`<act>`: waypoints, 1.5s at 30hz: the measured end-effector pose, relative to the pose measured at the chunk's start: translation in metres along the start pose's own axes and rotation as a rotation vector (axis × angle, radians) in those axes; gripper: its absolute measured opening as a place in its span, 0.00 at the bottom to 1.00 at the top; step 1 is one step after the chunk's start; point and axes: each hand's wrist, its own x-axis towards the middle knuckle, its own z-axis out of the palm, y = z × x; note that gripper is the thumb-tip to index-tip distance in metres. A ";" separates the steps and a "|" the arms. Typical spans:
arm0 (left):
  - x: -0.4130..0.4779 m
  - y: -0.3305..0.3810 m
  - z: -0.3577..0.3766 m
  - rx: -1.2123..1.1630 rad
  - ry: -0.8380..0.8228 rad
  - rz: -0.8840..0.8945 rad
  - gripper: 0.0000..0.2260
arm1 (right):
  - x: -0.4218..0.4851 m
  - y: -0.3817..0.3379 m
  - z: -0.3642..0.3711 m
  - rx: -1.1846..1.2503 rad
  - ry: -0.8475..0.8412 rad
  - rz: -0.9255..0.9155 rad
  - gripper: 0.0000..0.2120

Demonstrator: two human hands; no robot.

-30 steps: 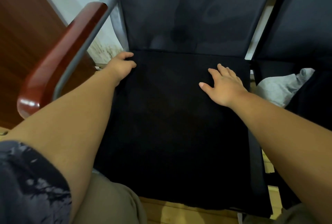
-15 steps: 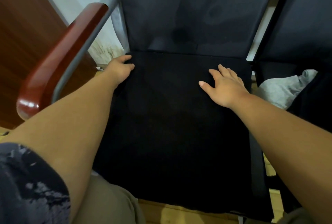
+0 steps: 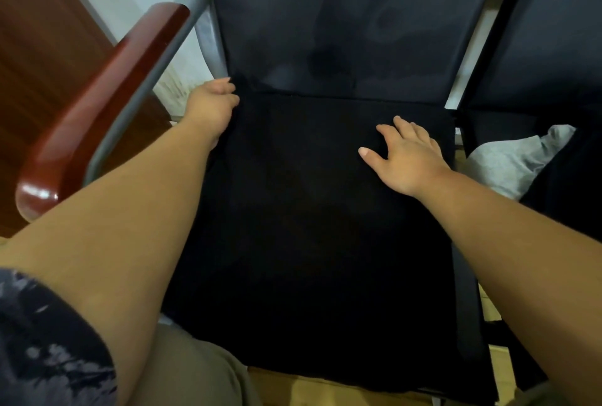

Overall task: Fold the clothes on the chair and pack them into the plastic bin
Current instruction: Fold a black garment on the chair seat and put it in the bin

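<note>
- A black cloth [image 3: 309, 226] is lying spread flat over the seat of the chair [image 3: 342, 14], covering it from the backrest to the front edge.
- The left hand [image 3: 211, 106] is sitting at the cloth's back-left corner, just below the backrest and beside the red armrest [image 3: 107, 93]. Its fingers are curling round the cloth's edge there, apparently pinching it, though black on black is making the grip hard to read.
- The right hand [image 3: 407, 158] is resting palm down on the cloth near its back-right corner, with fingers straight and spread and the thumb pointing inward. It is pressing the fabric and gripping nothing.
- The bulk of the cloth is stretching between and in front of the two hands.
- A grey cloth [image 3: 508, 158] is lying crumpled on the second chair [image 3: 553, 31] to the right, apart from both hands.
</note>
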 end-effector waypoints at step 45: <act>-0.377 -0.047 -0.064 1.014 -0.662 0.305 0.26 | -0.286 0.001 -0.017 0.093 -0.409 0.303 0.18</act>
